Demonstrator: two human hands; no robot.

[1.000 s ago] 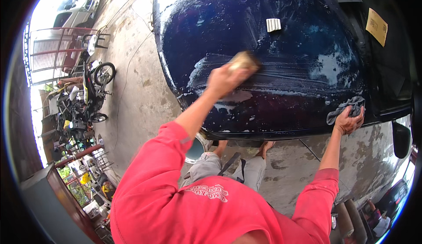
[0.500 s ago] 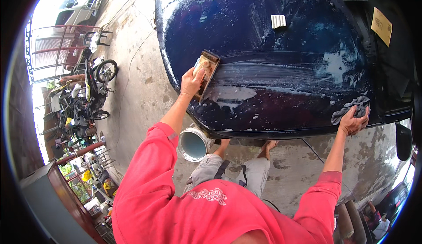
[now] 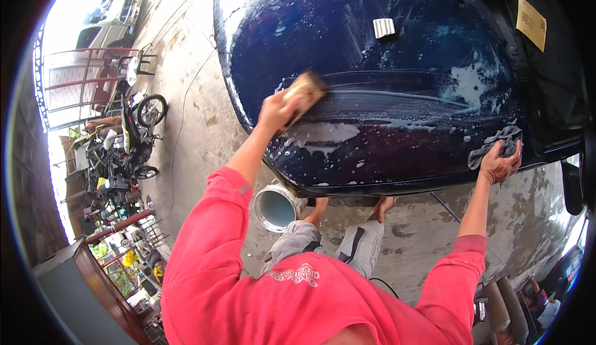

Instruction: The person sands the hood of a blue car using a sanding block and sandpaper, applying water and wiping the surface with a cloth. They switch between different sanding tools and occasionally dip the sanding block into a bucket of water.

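My left hand (image 3: 279, 109) grips a long tan sanding block (image 3: 305, 94), blurred by motion, on the wet, streaked dark blue car hood (image 3: 304, 37), near its left side. White suds and watery streaks lie around the block. My right hand (image 3: 500, 162) is closed on a crumpled grey cloth (image 3: 493, 141) at the hood's lower right edge. A small white ridged pad (image 3: 384, 27) rests higher on the hood. A bucket (image 3: 278, 208) of cloudy water stands on the ground below the hood's lower left corner.
A tan paper sheet (image 3: 531, 24) lies at the right, above a side mirror (image 3: 570, 190). Motorbikes (image 3: 124, 140), a white vehicle (image 3: 108, 25) and clutter line the left over a concrete floor (image 3: 192, 115) with a cable. A person (image 3: 540, 301) is at the lower right.
My left hand swung left with the block from the middle of the hood, then shifted slightly up and right. The bucket came into fuller view. My right hand stays at the edge with the cloth.
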